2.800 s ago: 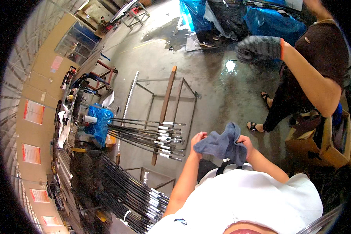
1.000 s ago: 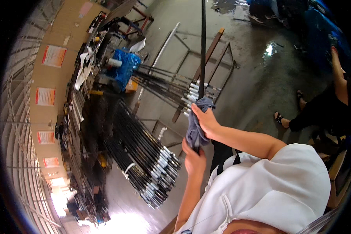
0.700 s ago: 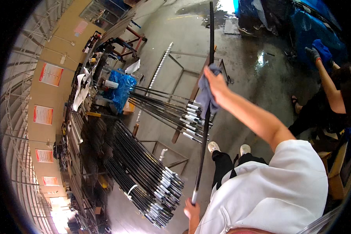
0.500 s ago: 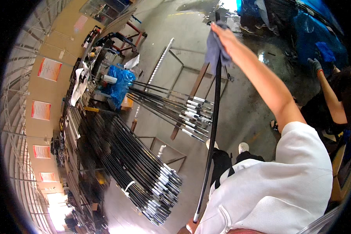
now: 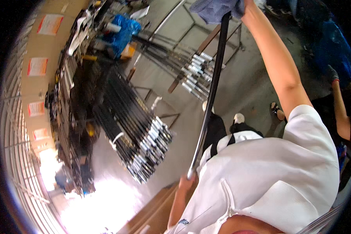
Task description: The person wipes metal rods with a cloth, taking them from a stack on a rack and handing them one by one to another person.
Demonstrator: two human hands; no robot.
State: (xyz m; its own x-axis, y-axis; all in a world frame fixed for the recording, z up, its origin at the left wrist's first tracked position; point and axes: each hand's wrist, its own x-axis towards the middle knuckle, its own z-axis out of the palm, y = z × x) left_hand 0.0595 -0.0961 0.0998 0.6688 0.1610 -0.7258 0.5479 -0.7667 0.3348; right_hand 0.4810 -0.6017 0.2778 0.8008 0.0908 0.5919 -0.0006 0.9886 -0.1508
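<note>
Long dark rod, probably stiff, light and slick, held near-vertical: left hand clenched round its lower end, right hand gripping a grey-blue cloth wrapped about its top.

The right arm stretches far up and away from the body, nearly straight, bare below the short white sleeve, forearm rising to the top edge of the view. The right hand sits at that edge, largely cut off, closed around a cloth and the top of a rod. The left arm hangs low and near, bent at the elbow, only the forearm showing beside the chest. The left hand is clenched on the rod's lower end, knuckles toward the left.
</note>
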